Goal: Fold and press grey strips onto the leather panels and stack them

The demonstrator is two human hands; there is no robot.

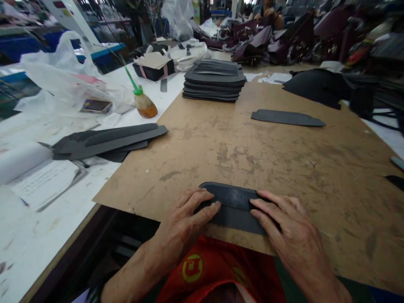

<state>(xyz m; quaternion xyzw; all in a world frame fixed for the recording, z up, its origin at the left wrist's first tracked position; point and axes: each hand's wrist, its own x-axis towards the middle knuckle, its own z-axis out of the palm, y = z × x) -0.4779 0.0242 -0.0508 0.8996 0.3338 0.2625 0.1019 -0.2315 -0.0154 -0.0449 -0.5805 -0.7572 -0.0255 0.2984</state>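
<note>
My left hand (184, 219) and right hand (290, 223) lie unclenched on one panel (235, 198), seemingly midway; whether the stack (213, 86) is done, I can't tell.

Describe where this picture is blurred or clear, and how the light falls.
Head view: shiny maroon pieces at the back look blurred; head view: the flat dark-grey piece at lower centre looks clearer; head view: light seems diffuse, shadows faint.
</note>
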